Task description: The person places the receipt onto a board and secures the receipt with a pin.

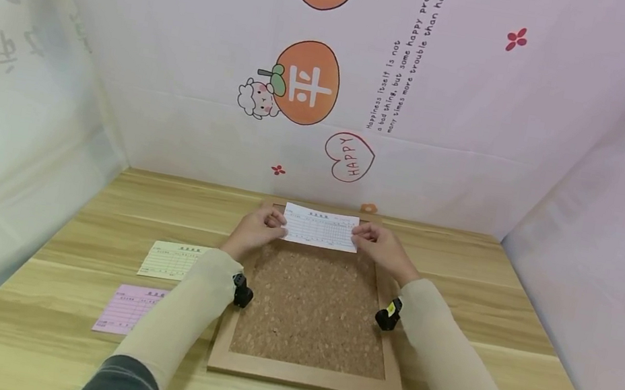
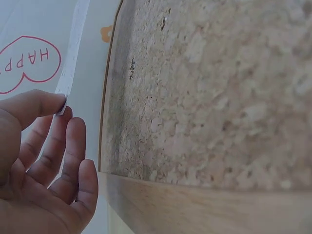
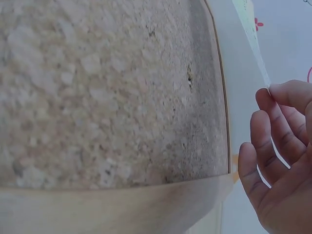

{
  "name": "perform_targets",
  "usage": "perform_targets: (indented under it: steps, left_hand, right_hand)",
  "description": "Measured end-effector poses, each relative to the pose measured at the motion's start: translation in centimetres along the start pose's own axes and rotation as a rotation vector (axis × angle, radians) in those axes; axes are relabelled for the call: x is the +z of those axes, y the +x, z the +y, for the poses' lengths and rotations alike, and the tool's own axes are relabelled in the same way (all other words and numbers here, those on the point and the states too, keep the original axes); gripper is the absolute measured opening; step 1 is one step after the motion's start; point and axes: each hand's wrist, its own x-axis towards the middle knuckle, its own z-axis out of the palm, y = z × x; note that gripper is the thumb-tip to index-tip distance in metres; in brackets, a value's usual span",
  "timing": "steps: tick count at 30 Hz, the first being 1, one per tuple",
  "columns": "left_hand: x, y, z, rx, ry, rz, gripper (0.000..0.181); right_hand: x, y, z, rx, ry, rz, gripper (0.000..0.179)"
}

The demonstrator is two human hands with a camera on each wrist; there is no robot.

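A cloth backdrop (image 1: 456, 102) printed with a red heart (image 1: 349, 158) and an orange fruit (image 1: 307, 83) rises behind my wood-grain table (image 1: 457, 251). To my left lie two printed slips, the yellow slip (image 1: 169, 261) farther from me and the pink slip (image 1: 128, 312) nearer. My left sleeve (image 1: 197, 303) crosses in front of both and hides their right ends in the head view. A black device (image 1: 241, 291) sits at my left wrist, and another is at my right. Between my forearms lies the cork board (image 1: 315, 311), its wooden frame (image 1: 305, 376) flat on the table.

The white slip (image 1: 321, 229) stretches between my hands over the far end of the board, covering the middle of the frame's far edge in the head view. My left hand (image 1: 256, 232) pinches its left edge between thumb and fingertip, the other fingers loosely bent; my right hand (image 1: 385, 249) pinches its right edge the same way. Both wrist views show the slip raised off the cork, its ends in my fingertips, with neither hand touching the board there
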Motion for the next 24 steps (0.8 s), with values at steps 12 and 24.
perform_targets:
  steps: [12, 24]
  left_hand:
    - [0.5, 0.7, -0.5, 0.003, 0.060, -0.026, 0.020]
    - [1.1, 0.9, -1.0, 0.006, 0.143, -0.042, 0.022]
  right_hand:
    - [0.2, 0.1, 0.4, 0.035, -0.005, 0.006, 0.026]
    - [0.9, 0.6, 1.5, 0.072, -0.104, -0.022, 0.025]
